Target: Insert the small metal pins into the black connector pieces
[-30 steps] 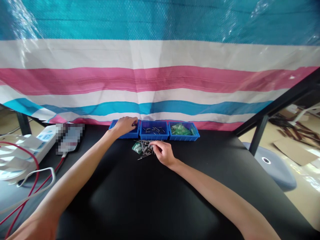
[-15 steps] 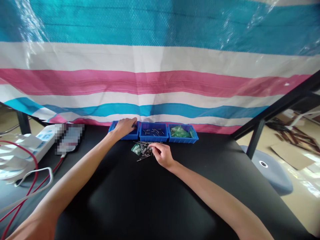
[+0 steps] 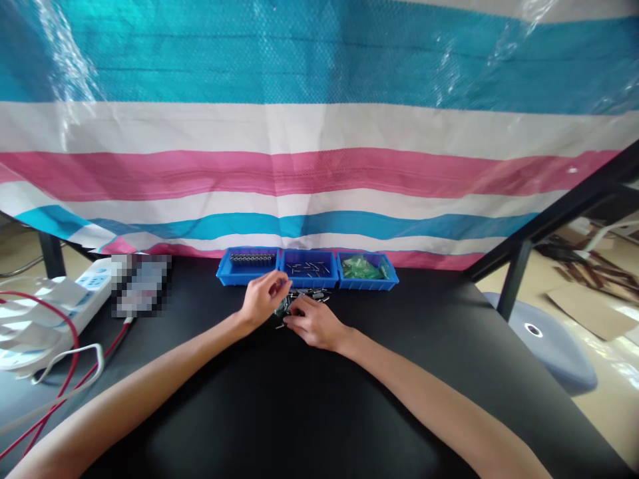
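The left hand [image 3: 262,299] has come away from the left blue bin [image 3: 248,266], where it rested half a second ago, and now sits on the black table [image 3: 299,412] right at the pile of small metal pins [image 3: 288,306]. Its fingers are curled in, with thumb and forefinger drawn close together at the pile's left edge, and from here I cannot tell whether a pin is caught between them. With that hand gone, the left bin shows a neat row of dark parts along its back wall. The right hand [image 3: 312,322] has slid a little to the left and nearer the person. It lies palm down over the front of the pile with bent fingers touching the pins, and whether it grips one is hidden by the knuckles. The two hands were well apart before and are now almost touching, with the pile between and partly under them, just in front of the middle blue bin [image 3: 309,269]. That bin holds the same loose scatter of pins, and the right blue bin [image 3: 367,269] holds its green pieces as before. The three bins stand side by side against the striped tarp [image 3: 319,179]. Off to the left, the white power strip [image 3: 90,283] and the red cable [image 3: 64,359] lie where they were
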Available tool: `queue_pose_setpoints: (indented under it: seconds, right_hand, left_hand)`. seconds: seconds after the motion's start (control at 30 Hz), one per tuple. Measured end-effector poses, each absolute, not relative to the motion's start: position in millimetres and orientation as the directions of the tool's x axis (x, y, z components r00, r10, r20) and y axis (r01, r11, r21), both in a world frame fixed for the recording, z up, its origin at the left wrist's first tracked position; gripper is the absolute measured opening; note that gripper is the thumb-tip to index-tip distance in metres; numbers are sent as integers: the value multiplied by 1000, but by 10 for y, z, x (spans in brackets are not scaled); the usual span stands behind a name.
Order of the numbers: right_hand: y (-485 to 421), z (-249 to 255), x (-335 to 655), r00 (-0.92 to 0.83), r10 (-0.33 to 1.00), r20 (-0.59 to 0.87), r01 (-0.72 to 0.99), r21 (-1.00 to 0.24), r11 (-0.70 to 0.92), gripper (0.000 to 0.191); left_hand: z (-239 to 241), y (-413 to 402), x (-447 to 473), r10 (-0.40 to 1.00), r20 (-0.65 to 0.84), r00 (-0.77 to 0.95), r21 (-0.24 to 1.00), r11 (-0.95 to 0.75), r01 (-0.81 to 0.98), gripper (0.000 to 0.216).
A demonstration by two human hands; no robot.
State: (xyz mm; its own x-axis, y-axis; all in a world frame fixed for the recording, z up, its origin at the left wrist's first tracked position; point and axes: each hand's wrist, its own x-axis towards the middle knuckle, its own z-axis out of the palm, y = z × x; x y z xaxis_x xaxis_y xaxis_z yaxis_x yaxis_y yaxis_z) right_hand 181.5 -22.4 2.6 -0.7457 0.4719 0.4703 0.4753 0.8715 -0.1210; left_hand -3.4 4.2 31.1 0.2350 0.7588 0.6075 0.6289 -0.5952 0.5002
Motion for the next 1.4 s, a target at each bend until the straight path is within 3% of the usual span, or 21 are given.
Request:
queue_pose_setpoints:
  seconds: [0.13, 0.6, 0.73, 0.97, 1.4]
  right_hand:
    - [-196, -8, 1803, -745, 485, 457, 482, -133, 866, 18]
    - [-178, -48, 1788, -665, 577, 474, 511, -275, 814, 15]
    - [-180, -28, 1808, -545, 664, 512, 538, -394, 745, 15]
    - [-147, 5, 1864, -298, 790, 535, 510, -611, 606, 14]
    - [-170, 55, 1862, -234, 792, 564, 477, -643, 599, 18]
  left_hand:
    - [78, -64, -10, 767, 594, 242, 522, -596, 610, 15]
    - [91, -41, -35, 766, 615, 190, 559, -592, 580, 16]
    - [110, -42, -48, 779, 589, 215, 572, -590, 570, 18]
    - [98, 0, -46, 723, 548, 421, 509, -688, 518, 21]
    - [77, -9, -45, 650, 677, 345, 457, -739, 495, 13]
